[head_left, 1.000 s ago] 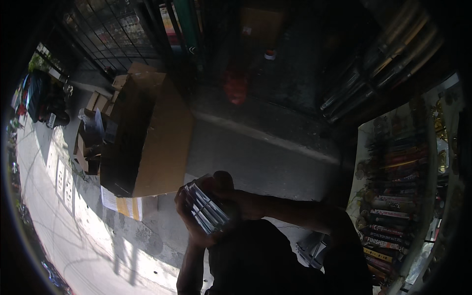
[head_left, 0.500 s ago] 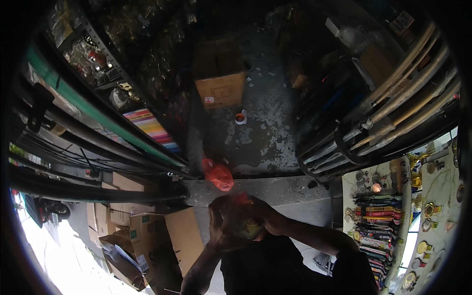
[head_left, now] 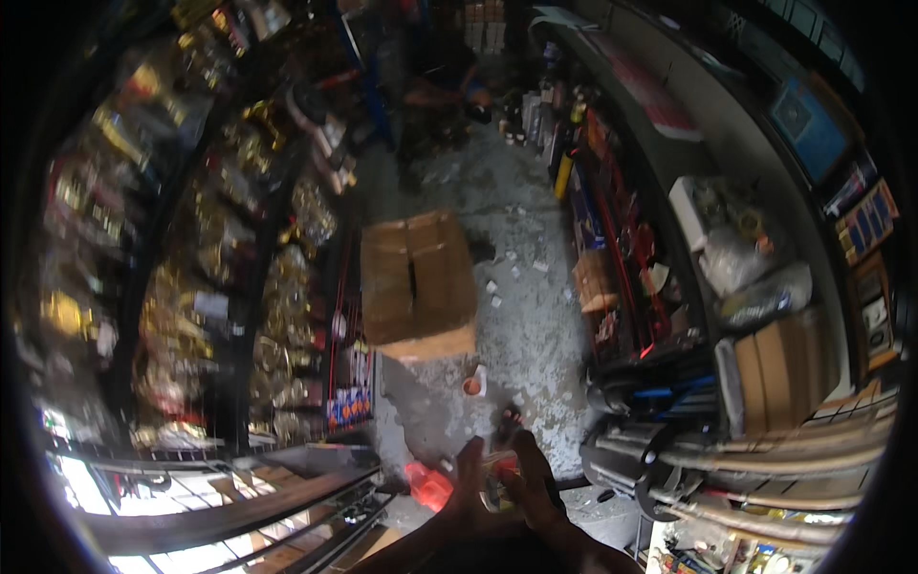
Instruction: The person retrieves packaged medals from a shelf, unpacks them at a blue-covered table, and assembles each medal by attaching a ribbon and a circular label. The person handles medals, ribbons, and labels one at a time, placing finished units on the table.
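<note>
Low in the middle, my left hand and my right hand are closed from both sides on a small see-through packet with red and yellow in it. My fingers cover parts of it, and its contents are too blurred to name. Just left of my left hand, a crumpled red plastic bag lies on the ground.
A taped cardboard box stands on the worn floor ahead. A small roll of tape lies in front of it. Shelves of gold-coloured trophies line the left; racks and wrapped poles line the right.
My view has swung up and forward into the shop, so the box and shelves show more fully. My hands appear lower, still on the packet.
</note>
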The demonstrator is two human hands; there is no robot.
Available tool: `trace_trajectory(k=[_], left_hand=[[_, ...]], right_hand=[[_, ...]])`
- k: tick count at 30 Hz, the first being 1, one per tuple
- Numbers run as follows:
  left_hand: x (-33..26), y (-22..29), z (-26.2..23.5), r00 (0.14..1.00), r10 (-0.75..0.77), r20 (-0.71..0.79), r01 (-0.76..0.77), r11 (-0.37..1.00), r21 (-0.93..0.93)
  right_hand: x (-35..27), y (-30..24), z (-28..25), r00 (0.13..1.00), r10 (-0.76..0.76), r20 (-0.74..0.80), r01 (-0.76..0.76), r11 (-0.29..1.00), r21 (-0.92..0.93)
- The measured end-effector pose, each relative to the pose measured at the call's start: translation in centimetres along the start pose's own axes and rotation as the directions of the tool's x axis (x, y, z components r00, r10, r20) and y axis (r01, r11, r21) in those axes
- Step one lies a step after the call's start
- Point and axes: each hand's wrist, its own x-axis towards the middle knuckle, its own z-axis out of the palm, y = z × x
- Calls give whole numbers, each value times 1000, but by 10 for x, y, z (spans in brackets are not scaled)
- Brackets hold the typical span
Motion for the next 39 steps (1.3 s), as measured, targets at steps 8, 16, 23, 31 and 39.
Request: trace_trajectory(k=[8,16,23,31,39], left_hand=[[258,84,-65,903,-326,281,430,668,-607],[521,81,-140,874,-481,73,264,342,-902],[723,109,-239,933,-345,-101,170,671,-722],[956,30,-403,845,-371,-385,125,837,-533],[985,-50,-570,294,-598,-746,-306,680,-666]], right_hand=[[123,-271,16,976,-192,99,216,874,-436],[366,-453,22,939,30,343,190,784,-591],[533,-610,74,871,-113,478,292,902,-319],[816,-754,209,836,133,532,178,851,-493],[1015,-802,482,274,739,615,122,607,-785]])
